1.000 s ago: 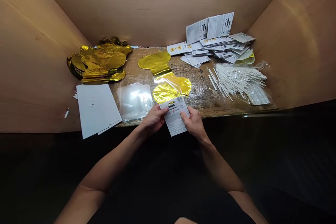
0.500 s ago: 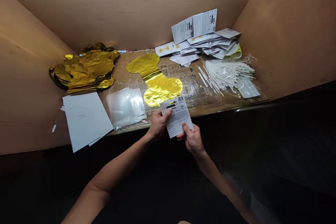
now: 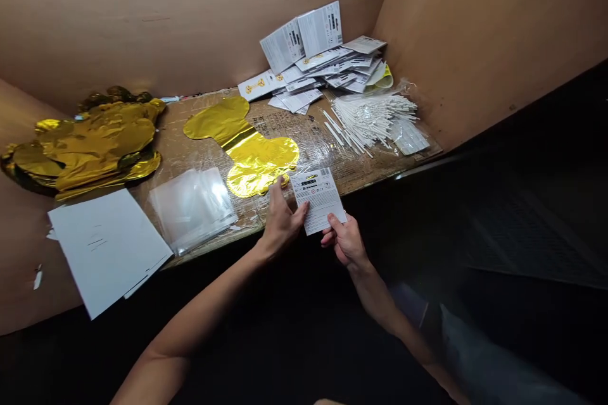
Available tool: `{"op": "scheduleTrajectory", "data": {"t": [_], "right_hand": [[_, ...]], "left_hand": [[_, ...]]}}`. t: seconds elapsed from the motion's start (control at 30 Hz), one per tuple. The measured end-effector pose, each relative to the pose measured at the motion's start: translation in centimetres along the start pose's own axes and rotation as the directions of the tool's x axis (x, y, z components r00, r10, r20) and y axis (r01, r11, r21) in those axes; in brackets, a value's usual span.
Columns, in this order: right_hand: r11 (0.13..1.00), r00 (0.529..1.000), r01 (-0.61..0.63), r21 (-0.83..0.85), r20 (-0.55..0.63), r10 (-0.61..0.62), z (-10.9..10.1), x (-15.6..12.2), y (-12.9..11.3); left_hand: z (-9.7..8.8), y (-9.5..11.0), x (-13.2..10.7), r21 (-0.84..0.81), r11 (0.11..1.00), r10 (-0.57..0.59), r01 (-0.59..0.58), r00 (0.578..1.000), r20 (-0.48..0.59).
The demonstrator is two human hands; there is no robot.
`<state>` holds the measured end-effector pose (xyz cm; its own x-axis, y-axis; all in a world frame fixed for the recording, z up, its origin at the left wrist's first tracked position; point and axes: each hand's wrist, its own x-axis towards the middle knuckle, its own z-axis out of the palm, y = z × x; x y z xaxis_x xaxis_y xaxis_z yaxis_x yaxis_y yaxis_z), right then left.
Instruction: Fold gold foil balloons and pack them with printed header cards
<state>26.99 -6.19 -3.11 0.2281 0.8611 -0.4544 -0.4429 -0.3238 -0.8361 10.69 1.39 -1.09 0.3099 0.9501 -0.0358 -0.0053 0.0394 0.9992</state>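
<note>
A white printed packaging card (image 3: 319,201) with a barcode and a hang slot is held over the table's front edge. My right hand (image 3: 349,239) pinches its lower right corner, thumb on top and fingers beneath. At the card's left edge is my left hand (image 3: 281,218), open, its fingers stretched toward the table and its thumb at or just touching the card. Just beyond my left fingertips lies a flat gold foil balloon (image 3: 256,149), bone-shaped with rounded lobes. Whether the fingertips touch the foil I cannot tell.
Clear plastic sleeves (image 3: 192,205) and white paper sheets (image 3: 109,253) lie left, below a heap of gold foil balloons (image 3: 95,145). Packaged cards (image 3: 327,69) pile up at the back right, behind a bag of white sticks (image 3: 375,117). Cardboard walls (image 3: 190,12) enclose the table (image 3: 313,117).
My left hand has come off the card's face and its fingers have opened toward the foil balloon. The right hand keeps the card. The view has turned to the right.
</note>
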Motion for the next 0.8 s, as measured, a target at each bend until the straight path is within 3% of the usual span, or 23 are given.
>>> {"op": "scheduleTrajectory", "data": {"t": [0.03, 0.1, 0.17, 0.2, 0.3, 0.37, 0.5, 0.57, 0.67, 0.73, 0.8], "right_hand": [[0.999, 0.999, 0.031, -0.028, -0.041, -0.032, -0.6, 0.1, 0.1], [0.991, 0.987, 0.118, -0.069, -0.104, -0.124, -1.5, 0.6, 0.3], [0.98, 0.972, 0.18, -0.079, -0.138, -0.19, -1.9, 1.2, 0.8], [0.978, 0.967, 0.193, -0.075, -0.152, -0.203, -2.1, 1.5, 1.1], [0.976, 0.963, 0.201, -0.079, -0.169, -0.212, -2.5, 2.4, 2.5], [0.969, 0.959, 0.221, -0.108, -0.158, -0.236, -2.9, 3.0, 3.4], [0.916, 0.942, 0.255, -0.309, -0.136, -0.308, -4.1, 3.8, 2.9], [0.787, 0.88, 0.324, -0.525, -0.139, -0.455, -4.5, 3.9, 1.2], [0.399, 0.694, 0.479, -0.782, 0.059, -0.717, -3.8, 4.4, -2.1], [0.142, 0.637, 0.555, -0.82, 0.309, -0.706, -2.4, 5.1, -3.9], [-0.037, 0.647, 0.603, -0.797, 0.516, -0.56, -1.0, 5.9, -4.9]], "left_hand": [[-0.3, 0.0, 0.5, 0.124, 0.987, 0.099, -0.099, 0.995, 0.012], [-0.6, -0.1, 1.6, 0.273, 0.926, 0.217, -0.261, 0.959, 0.182], [-0.4, -0.6, 2.5, 0.317, 0.881, 0.224, -0.352, 0.899, 0.376], [-0.2, -0.9, 2.8, 0.328, 0.869, 0.215, -0.369, 0.881, 0.422], [0.6, -2.0, 3.3, 0.365, 0.84, 0.236, -0.401, 0.876, 0.42], [1.0, -2.6, 3.6, 0.432, 0.773, 0.294, -0.465, 0.865, 0.405], [1.4, -2.2, 4.6, 0.706, 0.438, 0.322, -0.556, 0.831, 0.454], [1.1, -1.5, 5.9, 0.794, 0.304, 0.305, -0.526, 0.844, 0.442], [-0.4, -0.8, 8.4, 0.782, 0.305, 0.294, -0.544, 0.834, 0.466], [-1.5, -1.0, 9.9, 0.716, 0.368, 0.28, -0.593, 0.805, 0.522], [-2.3, -1.4, 10.8, 0.68, 0.41, 0.267, -0.608, 0.793, 0.548]]}}
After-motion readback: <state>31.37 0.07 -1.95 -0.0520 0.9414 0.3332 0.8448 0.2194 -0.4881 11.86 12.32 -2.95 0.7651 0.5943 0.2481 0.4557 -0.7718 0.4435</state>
